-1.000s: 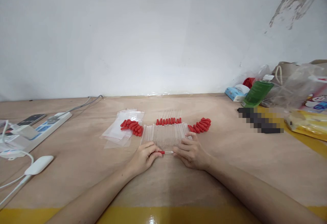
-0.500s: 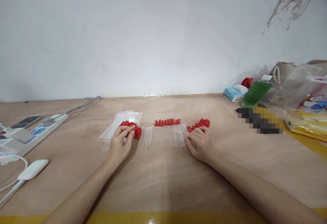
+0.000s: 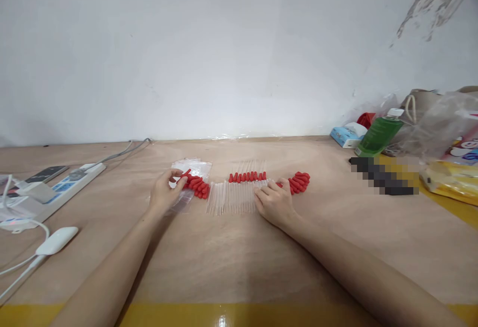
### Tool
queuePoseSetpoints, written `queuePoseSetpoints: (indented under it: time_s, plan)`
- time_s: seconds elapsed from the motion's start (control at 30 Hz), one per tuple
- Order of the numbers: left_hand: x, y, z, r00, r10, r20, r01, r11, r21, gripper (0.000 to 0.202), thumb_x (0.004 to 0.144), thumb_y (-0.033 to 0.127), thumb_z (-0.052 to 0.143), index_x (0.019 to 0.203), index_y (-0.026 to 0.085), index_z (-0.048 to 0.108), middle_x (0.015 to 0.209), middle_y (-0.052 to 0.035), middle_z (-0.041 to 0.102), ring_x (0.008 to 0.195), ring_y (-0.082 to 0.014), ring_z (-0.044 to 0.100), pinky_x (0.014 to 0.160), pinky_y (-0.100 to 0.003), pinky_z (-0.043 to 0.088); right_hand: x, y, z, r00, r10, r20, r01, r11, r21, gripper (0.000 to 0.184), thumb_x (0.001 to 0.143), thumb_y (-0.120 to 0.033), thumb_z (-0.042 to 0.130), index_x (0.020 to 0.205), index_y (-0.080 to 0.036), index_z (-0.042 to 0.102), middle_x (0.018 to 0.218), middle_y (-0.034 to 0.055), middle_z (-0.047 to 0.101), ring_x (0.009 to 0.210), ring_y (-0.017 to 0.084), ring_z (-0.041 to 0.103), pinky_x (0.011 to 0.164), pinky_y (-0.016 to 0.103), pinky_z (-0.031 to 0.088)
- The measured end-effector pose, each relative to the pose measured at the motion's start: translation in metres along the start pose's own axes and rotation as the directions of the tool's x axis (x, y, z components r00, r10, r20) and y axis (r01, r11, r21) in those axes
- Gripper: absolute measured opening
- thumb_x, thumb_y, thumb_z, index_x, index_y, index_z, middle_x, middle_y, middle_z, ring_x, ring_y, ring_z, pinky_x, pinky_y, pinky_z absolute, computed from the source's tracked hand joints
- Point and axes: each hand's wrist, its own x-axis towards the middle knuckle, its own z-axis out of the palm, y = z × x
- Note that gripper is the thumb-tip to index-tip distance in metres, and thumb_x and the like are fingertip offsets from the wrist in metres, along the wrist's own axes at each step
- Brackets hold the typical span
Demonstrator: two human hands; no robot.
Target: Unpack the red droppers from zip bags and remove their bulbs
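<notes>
My left hand (image 3: 167, 189) pinches a red rubber dropper bulb (image 3: 186, 173) between thumb and fingers. It is beside a heap of red bulbs (image 3: 198, 187), at the edge of some clear plastic bags (image 3: 201, 168). A row of thin glass dropper tubes (image 3: 231, 198) lies side by side in the middle. Behind it, several tubes fitted with red bulbs (image 3: 247, 176) point away from me. My right hand (image 3: 275, 202) rests over the row's right end, fingers curled down; whatever they grip is hidden. Just beyond it is a second heap of red bulbs (image 3: 299, 182).
At left are a power strip (image 3: 70, 186) with plugs, a white cable adapter (image 3: 58, 241) and a dark phone (image 3: 47, 173). To the right stand a green bottle (image 3: 380, 134), a blue tissue pack (image 3: 344, 136) and plastic bags (image 3: 436, 128). A wall rises behind the table.
My left hand has drawn back leftward and now lifts a red bulb from the heap. My right hand has moved left over the row; the glass tube it held is no longer visible in its fingers.
</notes>
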Motion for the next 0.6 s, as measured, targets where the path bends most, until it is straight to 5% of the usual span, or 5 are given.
queuePoseSetpoints:
  time_s: [0.43,0.6]
  plan:
    - [0.0034,-0.0059,0.0077,0.998,0.018,0.067,-0.025,0.995,0.098,0.032,0.079,0.042,0.044,0.089,0.020,0.065,0.091,-0.0034,0.068,0.077,-0.0192,0.058,0.064,-0.026,0.042,-0.0032,-0.0071,-0.0050,0.988,0.032,0.151,-0.047,0.994,0.099,0.039,0.078,-0.052,0.049,0.070,-0.016,0.063,0.068,0.0052,0.060,0.073,0.017,0.044,0.077,0.038,0.021]
    - [0.0011,-0.0085,0.0021,1.000,0.009,-0.011,-0.008,0.996,0.090,0.037,0.081,0.044,0.040,0.091,0.019,0.065,0.090,-0.0034,0.068,0.078,-0.0189,0.060,0.068,-0.027,0.043,-0.0023,-0.0062,-0.0067,0.989,0.057,0.134,-0.072,0.992,0.105,0.041,0.079,-0.053,0.048,0.075,-0.016,0.064,0.070,0.0051,0.061,0.074,0.017,0.045,0.077,0.038,0.020]
